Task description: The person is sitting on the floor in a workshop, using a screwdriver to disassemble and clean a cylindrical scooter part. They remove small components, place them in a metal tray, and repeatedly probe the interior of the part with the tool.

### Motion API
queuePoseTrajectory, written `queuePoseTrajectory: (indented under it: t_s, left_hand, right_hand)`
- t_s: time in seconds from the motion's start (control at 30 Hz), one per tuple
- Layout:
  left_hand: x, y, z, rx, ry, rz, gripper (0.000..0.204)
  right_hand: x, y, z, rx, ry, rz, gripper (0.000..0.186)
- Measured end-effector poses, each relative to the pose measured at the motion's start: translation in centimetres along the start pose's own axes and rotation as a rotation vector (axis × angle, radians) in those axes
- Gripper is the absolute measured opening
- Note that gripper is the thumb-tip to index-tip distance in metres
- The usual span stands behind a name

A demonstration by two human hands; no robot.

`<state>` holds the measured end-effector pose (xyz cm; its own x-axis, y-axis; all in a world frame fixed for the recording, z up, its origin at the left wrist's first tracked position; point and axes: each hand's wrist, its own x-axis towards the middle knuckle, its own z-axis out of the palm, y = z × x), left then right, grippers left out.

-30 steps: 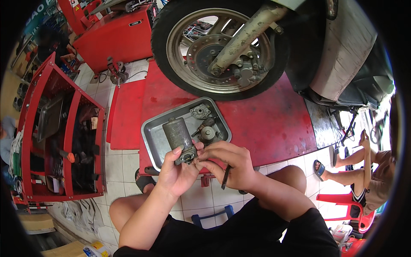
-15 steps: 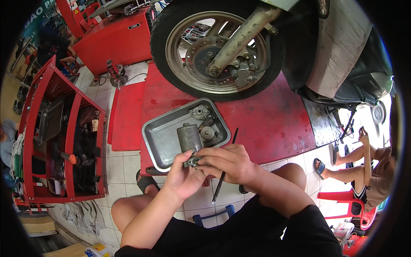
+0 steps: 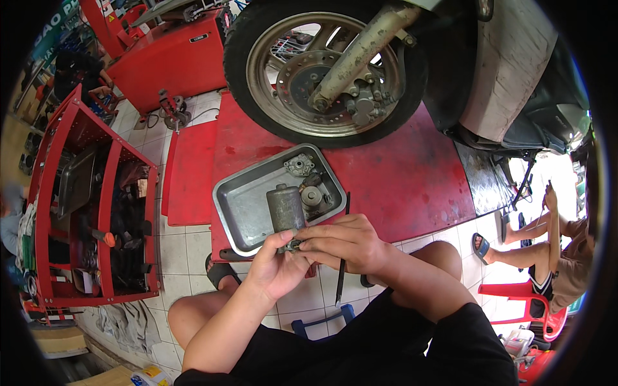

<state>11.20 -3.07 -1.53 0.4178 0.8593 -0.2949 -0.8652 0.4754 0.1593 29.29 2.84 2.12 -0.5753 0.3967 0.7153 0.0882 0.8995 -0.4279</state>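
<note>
Above the near edge of a metal tray (image 3: 222,215), a grey cylindrical starter motor (image 3: 285,207) points away from me. My left hand (image 3: 275,270) grips its near end, thumb along the side. The fingertips of my right hand (image 3: 347,246) are pressed together at that same end, against a small dark fitting (image 3: 294,245). A thin dark rod (image 3: 341,283) with a lighter tip is tucked in my right hand, crossing behind the fingers. In the tray lie a metal end cover (image 3: 300,165) and a round metal part (image 3: 312,196).
The tray rests on a red platform (image 3: 399,186), beneath a motorbike's front wheel (image 3: 241,96). A red tool cart (image 3: 116,212) stands left. At right, a person (image 3: 573,257) sits on a red chair (image 3: 508,291). A blue stool frame (image 3: 298,328) shows between my legs.
The rod in my right hand has swung closer to upright, its near tip shifting right. Both hands stay at the motor's near end. The seated person's raised hand has shifted slightly.
</note>
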Motion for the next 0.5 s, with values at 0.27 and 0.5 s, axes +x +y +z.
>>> queuePoseTrajectory:
  t_s: [0.27, 0.5]
  left_hand:
    - [-0.1, 0.0, 0.0, -0.059, 0.029, 0.013, 0.040]
    - [-0.3, -0.2, 0.4, -0.128, 0.004, 0.005, 0.038]
  right_hand:
    - [0.1, -0.1, 0.3, -0.011, 0.005, 0.027, 0.019]
    - [-0.1, -0.2, 1.0, 0.033, 0.056, 0.090, 0.015]
